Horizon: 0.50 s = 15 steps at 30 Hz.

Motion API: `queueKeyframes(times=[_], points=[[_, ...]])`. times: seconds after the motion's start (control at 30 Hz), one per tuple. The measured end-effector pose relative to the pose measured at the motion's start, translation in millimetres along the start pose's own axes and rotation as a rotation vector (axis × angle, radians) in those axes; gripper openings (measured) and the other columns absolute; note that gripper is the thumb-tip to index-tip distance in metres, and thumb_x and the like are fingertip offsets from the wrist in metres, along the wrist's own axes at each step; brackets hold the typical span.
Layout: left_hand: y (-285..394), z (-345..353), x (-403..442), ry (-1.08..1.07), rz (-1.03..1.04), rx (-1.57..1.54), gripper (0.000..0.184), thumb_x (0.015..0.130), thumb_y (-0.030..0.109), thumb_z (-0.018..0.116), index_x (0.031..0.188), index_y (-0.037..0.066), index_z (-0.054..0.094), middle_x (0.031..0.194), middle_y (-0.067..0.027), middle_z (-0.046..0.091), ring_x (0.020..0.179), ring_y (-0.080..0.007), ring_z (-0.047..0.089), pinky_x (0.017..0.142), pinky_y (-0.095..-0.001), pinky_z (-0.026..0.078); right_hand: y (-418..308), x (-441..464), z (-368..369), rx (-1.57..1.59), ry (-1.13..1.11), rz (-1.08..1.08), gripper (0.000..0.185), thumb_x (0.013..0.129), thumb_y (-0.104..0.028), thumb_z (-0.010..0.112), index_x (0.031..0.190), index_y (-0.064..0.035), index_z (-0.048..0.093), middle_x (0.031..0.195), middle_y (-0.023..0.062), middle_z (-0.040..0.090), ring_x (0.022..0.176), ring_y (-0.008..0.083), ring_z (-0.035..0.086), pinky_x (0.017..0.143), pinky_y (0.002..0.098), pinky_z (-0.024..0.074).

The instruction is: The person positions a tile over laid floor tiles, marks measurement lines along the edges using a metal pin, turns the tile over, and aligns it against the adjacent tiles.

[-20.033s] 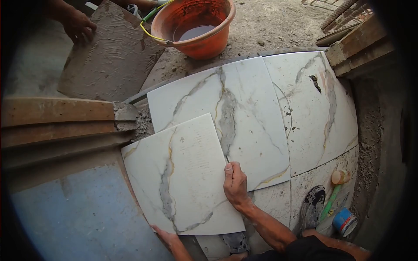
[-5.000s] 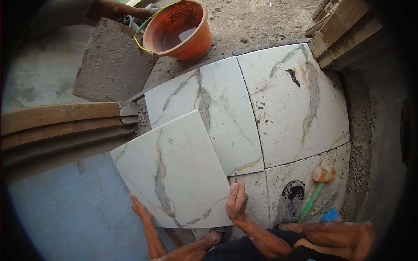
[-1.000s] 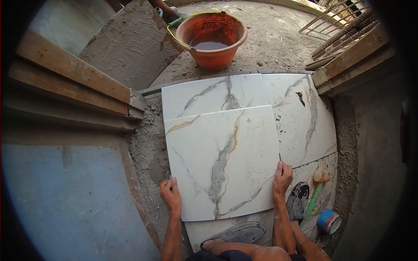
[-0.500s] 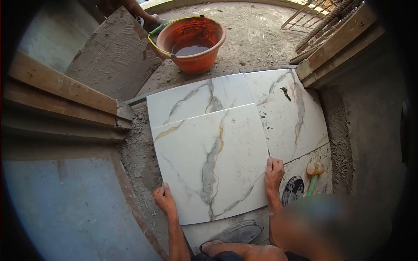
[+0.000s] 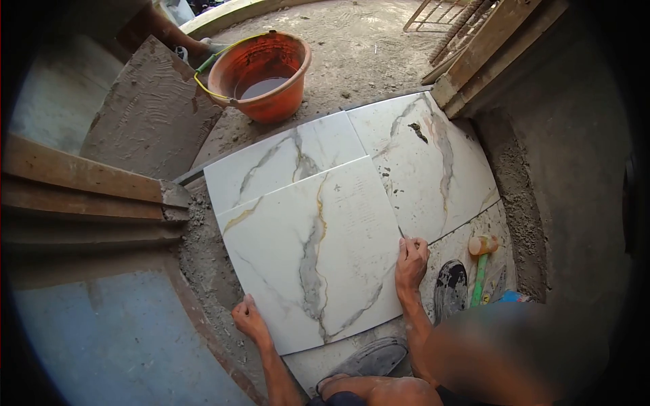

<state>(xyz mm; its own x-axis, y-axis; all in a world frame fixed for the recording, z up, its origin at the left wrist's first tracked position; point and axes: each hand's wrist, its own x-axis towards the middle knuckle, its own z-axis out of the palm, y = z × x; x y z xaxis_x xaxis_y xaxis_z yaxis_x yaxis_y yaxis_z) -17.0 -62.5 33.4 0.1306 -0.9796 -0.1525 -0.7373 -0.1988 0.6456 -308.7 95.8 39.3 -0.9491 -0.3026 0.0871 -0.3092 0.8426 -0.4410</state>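
A large white marble-patterned tile point(image 5: 352, 250) with grey and gold veins lies in front of me. Its far edge overlaps or abuts another veined tile point(image 5: 271, 159); which of the two I cannot tell. My left hand point(image 5: 251, 321) pinches its left edge close to the near corner. On the opposite side, my right hand point(image 5: 411, 265) grips the right edge, fingers closed around it. To the right sits a third veined tile point(image 5: 423, 169) with dark crumbs of mortar on it.
An orange bucket point(image 5: 288, 98) holding greyish water stands beyond the tiles. A mortar-smeared board point(image 5: 145, 108) leans at the left. Near my right foot lies a green-handled mallet point(image 5: 482, 260). Wooden door frame posts point(image 5: 88, 179) flank the opening. Another person's leg shows behind the bucket.
My view has turned a little, so the bucket and tiles sit further left in it. Both hands remain on the tile's edges, and the tile shows no clear shift against its neighbours.
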Motion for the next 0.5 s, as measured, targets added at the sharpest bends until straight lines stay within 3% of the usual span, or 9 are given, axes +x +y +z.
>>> queueKeyframes(times=[0.23,0.3,0.37,0.5], points=[[0.5,3.8,-2.2,0.061,0.066,0.038,0.034,0.086,0.027,0.059,0.082,-0.006,0.063,0.085,-0.014,0.056,0.075,-0.0243,0.054,0.069,-0.0353,0.043,6.5,0.5,3.4,0.054,0.008,0.006,0.019,0.084,-0.017,0.058,0.095,-0.0026,0.065,0.092,0.0109,0.053,0.084,0.0289,0.051,0.074,0.0375,0.043],[3.8,3.7,-2.6,0.048,-0.027,-0.022,0.032,0.086,0.026,0.06,0.082,-0.006,0.063,0.083,-0.014,0.056,0.073,-0.0244,0.055,0.067,-0.0351,0.044,9.6,1.2,1.6,0.088,0.009,0.006,0.018,0.084,-0.016,0.058,0.094,-0.0022,0.065,0.091,0.0109,0.054,0.084,0.0291,0.051,0.074,0.0376,0.0428],[7.5,1.0,-3.9,0.068,0.049,0.055,0.031,0.085,0.024,0.06,0.082,-0.006,0.063,0.082,-0.0139,0.057,0.072,-0.0243,0.055,0.066,-0.0347,0.044,11.4,2.1,4.4,0.11,0.006,-0.05,0.018,0.085,-0.016,0.057,0.093,-0.0005,0.064,0.088,0.0115,0.056,0.083,0.0295,0.052,0.074,0.0379,0.0424],[11.8,-0.6,-4.0,0.109,0.027,0.04,0.026,0.085,0.023,0.06,0.086,-0.002,0.066,0.082,-0.0139,0.057,0.073,-0.0251,0.056,0.066,-0.0345,0.044,9.5,6.4,2.3,0.181,-0.072,-0.015,0.019,0.087,-0.017,0.055,0.092,-0.0002,0.063,0.086,0.0117,0.058,0.082,0.0283,0.054,0.074,0.0369,0.0422]])
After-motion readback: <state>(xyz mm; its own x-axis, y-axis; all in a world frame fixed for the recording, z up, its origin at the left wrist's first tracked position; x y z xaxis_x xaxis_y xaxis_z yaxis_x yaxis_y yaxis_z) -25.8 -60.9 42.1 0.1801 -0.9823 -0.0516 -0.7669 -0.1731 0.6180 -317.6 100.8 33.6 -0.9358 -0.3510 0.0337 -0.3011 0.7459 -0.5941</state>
